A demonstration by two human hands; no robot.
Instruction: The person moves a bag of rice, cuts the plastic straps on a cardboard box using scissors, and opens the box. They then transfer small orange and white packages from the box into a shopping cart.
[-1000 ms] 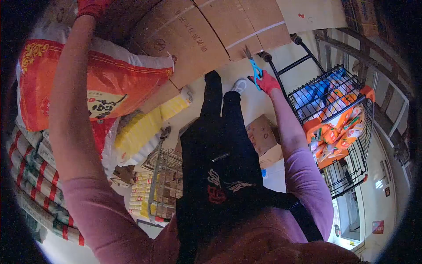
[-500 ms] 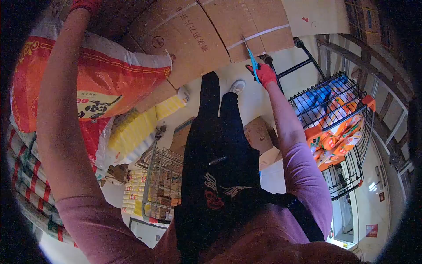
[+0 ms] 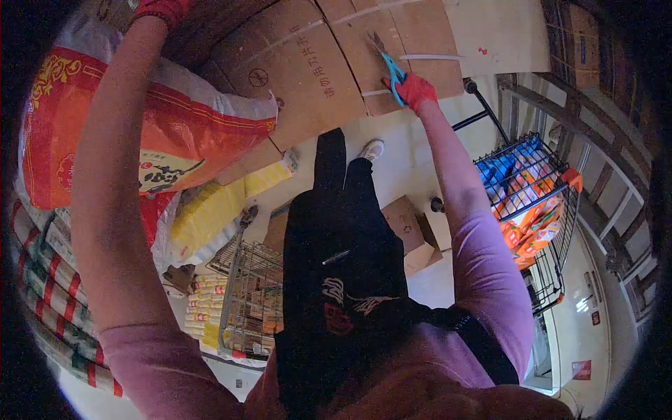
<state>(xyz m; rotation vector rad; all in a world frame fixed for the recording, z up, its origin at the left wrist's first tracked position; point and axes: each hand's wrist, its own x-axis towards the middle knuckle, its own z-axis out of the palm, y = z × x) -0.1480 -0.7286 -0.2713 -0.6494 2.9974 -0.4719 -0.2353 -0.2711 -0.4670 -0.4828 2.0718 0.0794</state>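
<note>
Over the box (image 3: 294, 84), close to its near edge and towards the right corner, holding out blue-handled scissors (image 3: 397, 72) in the right hand (image 3: 418, 91), red glove and all. Gripping them by the handles and aiming the blades away from the body. Not seeing clear contact between metal and cardboard, so not calling that one.

Probably working at the white strap (image 3: 430, 57) right now, judging by the blades just beside it. Spotting another short white bit left of the glove too, so maybe dealing with a cut or loosened strap, but not telling for sure. For the next move, probably needing a steady wrist, fingers clear of the blades and a proper look at the strap ends.

Reaching the left hand (image 3: 164, 10), also red-gloved, up past the big bag (image 3: 217, 133) at the top of the view. Losing the fingers up there, so not telling open from closed or gripping.

Reading 请勿用刀片 on the box, roughly "don't use a blade", lol, near a circled symbol. Seeing gold scrollwork and dark brush lettering on the bag, but not making out a brand. Also noticing tiny unreadable labels on orange packs (image 3: 535, 227) in the cart (image 3: 572, 179).
</note>
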